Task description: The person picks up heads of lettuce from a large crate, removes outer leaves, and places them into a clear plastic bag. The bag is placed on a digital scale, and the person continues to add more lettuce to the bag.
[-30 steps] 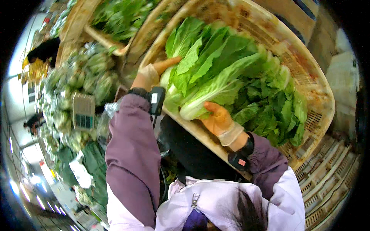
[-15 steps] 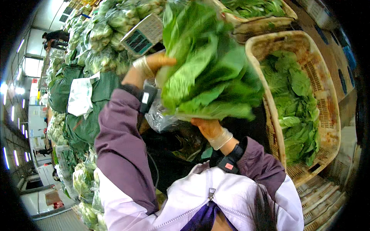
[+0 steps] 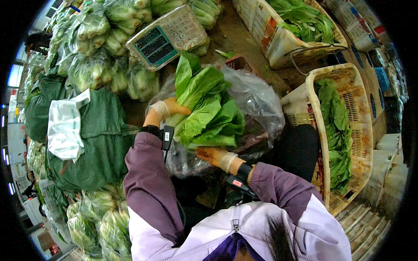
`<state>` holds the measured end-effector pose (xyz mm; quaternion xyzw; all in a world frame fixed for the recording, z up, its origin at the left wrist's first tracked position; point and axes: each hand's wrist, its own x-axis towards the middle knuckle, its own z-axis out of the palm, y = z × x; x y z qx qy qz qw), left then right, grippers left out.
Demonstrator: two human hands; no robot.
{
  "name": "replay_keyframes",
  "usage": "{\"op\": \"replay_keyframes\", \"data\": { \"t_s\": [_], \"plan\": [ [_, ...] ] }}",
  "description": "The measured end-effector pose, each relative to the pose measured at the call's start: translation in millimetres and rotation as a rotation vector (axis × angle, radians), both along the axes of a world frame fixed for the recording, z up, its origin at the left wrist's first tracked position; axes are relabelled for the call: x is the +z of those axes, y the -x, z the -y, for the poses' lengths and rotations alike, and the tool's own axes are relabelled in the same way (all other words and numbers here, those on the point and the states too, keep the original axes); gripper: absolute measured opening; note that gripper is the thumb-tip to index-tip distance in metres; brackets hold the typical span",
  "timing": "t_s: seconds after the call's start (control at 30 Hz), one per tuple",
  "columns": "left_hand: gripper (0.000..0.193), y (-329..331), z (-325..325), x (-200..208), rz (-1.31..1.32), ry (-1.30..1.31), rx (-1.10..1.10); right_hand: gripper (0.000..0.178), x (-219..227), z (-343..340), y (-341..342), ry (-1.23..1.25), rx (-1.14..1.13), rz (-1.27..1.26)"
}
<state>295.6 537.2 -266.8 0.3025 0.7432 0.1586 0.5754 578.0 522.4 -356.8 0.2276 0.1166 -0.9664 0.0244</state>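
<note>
The left hand (image 3: 175, 108) is gripping the leafy bunch (image 3: 208, 111) at its left side, partly closed, with one digit lying across the pale stalks. The right hand (image 3: 213, 155) is resting nearly flat, its fingers straightened and pointing left, just beneath the bunch's lower edge; whether it is touching the leaves, one cannot tell. The bunch is sitting between and above the hands, its leaves spreading rightward over a clear plastic bag (image 3: 257, 93). A scale (image 3: 167, 37) is standing beyond the left hand; a crate (image 3: 362, 139) is holding more greens well to the right.
</note>
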Motion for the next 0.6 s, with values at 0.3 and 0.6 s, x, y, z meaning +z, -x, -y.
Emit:
{"op": "replay_keyframes", "data": {
  "t_s": [0.3,0.6],
  "plan": [
    [0.088,-5,35,-94,-0.384,-0.002,-0.14,0.031,12,-64,36,-0.485,0.992,0.471],
    [0.075,-32,45,-44,-0.442,0.156,-0.328,0.026,70,-197,47,-2.043,0.454,0.74]
  ]
}}
